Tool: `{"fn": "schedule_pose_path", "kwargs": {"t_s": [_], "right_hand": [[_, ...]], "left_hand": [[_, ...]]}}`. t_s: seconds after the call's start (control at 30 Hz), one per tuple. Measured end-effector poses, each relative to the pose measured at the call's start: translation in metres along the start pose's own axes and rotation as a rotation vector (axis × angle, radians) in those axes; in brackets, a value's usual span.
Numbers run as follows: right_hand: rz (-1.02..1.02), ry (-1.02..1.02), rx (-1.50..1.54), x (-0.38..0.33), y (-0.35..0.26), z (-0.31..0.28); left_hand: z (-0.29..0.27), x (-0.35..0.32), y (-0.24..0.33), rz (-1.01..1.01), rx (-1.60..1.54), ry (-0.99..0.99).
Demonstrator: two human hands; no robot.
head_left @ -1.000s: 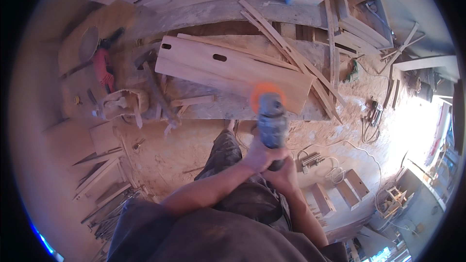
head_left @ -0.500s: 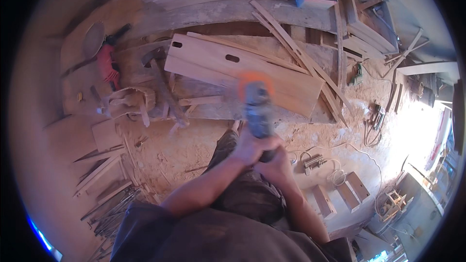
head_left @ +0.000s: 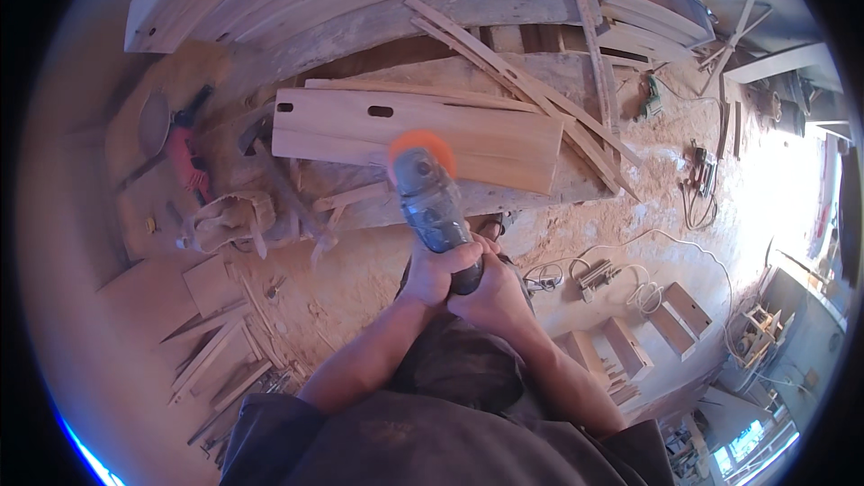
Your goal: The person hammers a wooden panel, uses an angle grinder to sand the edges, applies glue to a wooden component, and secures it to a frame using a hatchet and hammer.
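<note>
Both my hands hold an angle grinder (head_left: 434,209) with a grey body and an orange disc (head_left: 436,146) at its far end. My left hand (head_left: 434,275) wraps the body from the left. Closed around its rear end is my right hand (head_left: 493,295). The disc lies over the near edge of a pale wooden board (head_left: 486,139) with two dark oval slots; whether it touches the wood I cannot tell. That board lies on a rough, dusty workbench (head_left: 310,184).
Long wooden strips (head_left: 513,81) cross the bench behind the board. A red power tool (head_left: 186,162) and a cloth bag (head_left: 232,220) lie at left. On the dusty floor at right are cables (head_left: 693,247) and short wooden pieces (head_left: 628,348). Large panels (head_left: 315,0) stand at the back.
The view has turned, so the bench and board sit further left. The grinder now tilts with its disc end to the left; both hands keep their grip.
</note>
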State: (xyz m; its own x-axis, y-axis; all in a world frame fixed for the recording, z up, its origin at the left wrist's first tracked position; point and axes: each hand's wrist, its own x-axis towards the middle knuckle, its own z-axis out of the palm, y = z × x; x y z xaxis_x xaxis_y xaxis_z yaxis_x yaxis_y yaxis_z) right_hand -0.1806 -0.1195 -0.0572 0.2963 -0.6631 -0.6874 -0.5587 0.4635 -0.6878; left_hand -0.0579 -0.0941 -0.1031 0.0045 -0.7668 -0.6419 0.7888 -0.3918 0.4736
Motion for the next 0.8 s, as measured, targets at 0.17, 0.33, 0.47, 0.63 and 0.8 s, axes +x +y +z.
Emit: {"fn": "schedule_pose_path", "kwargs": {"t_s": [0.17,0.33,0.47,0.63,0.8], "right_hand": [[0.045,0.150,0.083,-0.023,0.034,-0.029],[0.096,0.218,0.204,-0.044,0.074,-0.057],[0.249,0.274,0.386,-0.059,0.090,-0.083],[0.125,0.165,0.811,-0.061,0.126,-0.094],[0.072,-0.054,1.085,-0.049,0.129,-0.101]], "left_hand": [[0.034,0.008,-0.032,-0.102,0.219,-0.081],[0.058,0.019,-0.078,-0.090,0.394,-0.176],[0.099,0.025,-0.103,-0.066,0.616,-0.166],[0.128,0.025,-0.111,-0.105,0.883,-0.189],[0.126,0.029,-0.109,-0.057,1.033,-0.070]]}}
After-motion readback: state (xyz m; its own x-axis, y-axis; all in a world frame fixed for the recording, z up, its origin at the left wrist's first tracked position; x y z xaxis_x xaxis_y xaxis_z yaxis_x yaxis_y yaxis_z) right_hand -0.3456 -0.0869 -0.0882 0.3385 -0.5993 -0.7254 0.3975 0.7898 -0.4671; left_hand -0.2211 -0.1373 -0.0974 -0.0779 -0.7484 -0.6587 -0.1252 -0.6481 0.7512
